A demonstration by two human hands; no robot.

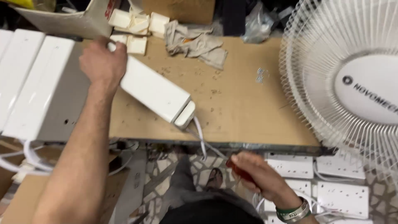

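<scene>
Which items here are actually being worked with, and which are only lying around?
In hand:
left hand gripping the long white casing
its white cable
right hand holding a red-handled tool

Lying about:
grey rag
white fan
small white blocks
white socket strips

Two bare hands show: the left hand (103,62) and the right hand (257,174). Under the left hand lies one long white plastic box (155,92). Left of that hand, three long white metal panels (29,83) lie side by side. Just above it, about six small cream plastic blocks (134,25) cluster. One crumpled grey cloth (195,41) lies further right. Right of the right hand, about four white rectangular socket strips (290,166) lie. One white wire-grille fan (344,83) stands above it.
</scene>
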